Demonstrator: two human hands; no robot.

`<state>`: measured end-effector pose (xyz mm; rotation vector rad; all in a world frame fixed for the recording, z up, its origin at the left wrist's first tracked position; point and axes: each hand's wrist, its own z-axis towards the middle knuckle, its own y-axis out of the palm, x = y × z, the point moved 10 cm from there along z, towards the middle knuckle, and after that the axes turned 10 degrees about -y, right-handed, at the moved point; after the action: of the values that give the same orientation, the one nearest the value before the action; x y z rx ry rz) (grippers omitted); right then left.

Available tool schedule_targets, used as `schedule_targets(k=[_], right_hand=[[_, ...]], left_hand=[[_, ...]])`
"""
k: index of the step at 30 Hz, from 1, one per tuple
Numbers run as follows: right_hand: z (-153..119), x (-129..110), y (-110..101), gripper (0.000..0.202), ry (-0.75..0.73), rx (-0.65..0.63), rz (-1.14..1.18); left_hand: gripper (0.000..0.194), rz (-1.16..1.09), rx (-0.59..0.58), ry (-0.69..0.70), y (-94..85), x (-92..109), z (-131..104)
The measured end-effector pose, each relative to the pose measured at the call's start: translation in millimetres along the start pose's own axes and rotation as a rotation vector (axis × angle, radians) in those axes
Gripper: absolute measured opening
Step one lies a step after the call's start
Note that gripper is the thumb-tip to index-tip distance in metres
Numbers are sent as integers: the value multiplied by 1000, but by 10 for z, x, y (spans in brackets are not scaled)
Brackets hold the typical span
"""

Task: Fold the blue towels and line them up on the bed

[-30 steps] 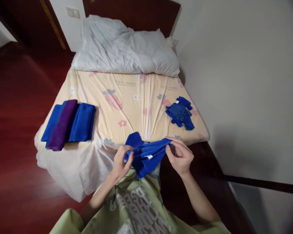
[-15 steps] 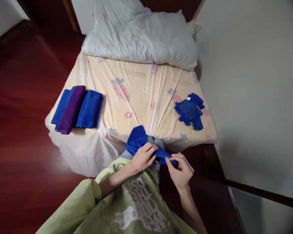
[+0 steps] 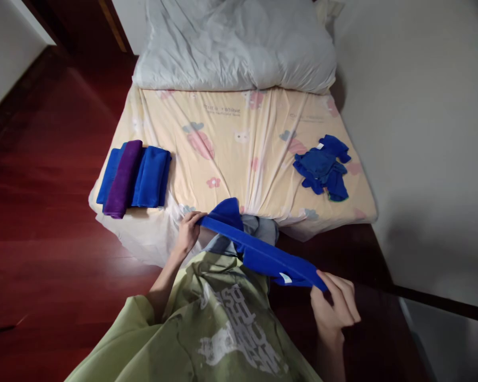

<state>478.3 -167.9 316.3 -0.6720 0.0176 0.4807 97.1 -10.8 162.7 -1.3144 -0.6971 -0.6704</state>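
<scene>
Blue cloth (image 3: 263, 254) is stretched out long between two hands, close to the person's green shirt (image 3: 207, 329). The right hand (image 3: 334, 307) is nearest, low and out to the side. Its grip is closed on one end of the cloth, with the fingers pinched tight around the corner by a small white tag. The left hand (image 3: 187, 233) is a bit farther off, by the edge of the bed (image 3: 263, 122). Its grip is closed on the other end too. The cloth hangs in the air over the person's lap and does not lie on the bed.

I think this is the step of pulling the cloth flat and straight. Next, I guess the two ends need to come together neatly, so the corners must line up.

Farther away, on the left side of the bed, three folded cloths (image 3: 133, 178) lie side by side, two blue and one purple. On the right side sits a crumpled blue cloth (image 3: 322, 167). A white pillow (image 3: 235, 48) lies at the far end.
</scene>
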Motion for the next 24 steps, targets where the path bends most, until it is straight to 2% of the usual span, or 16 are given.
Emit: schedule_targets(k=[6, 7, 9, 12, 18, 24], right_hand=[[-229, 305, -171, 16, 48, 125, -198], [-257, 361, -176, 15, 58, 146, -213], [-316, 490, -135, 12, 95, 168, -220], [-439, 694, 69, 11, 186, 114, -190], [-950, 1026, 637, 24, 402, -214, -19], [-1546, 1326, 1042, 30, 574, -492, 139]], left_hand=[[23, 49, 535, 103, -1185, 302, -63], [20, 76, 577, 110, -1333, 328, -75], [18, 128, 580, 127, -1529, 350, -69], [19, 158, 517, 123, -1667, 288, -52], [14, 120, 517, 0, -1804, -36, -140], [8, 167, 535, 12, -1926, -177, -198]])
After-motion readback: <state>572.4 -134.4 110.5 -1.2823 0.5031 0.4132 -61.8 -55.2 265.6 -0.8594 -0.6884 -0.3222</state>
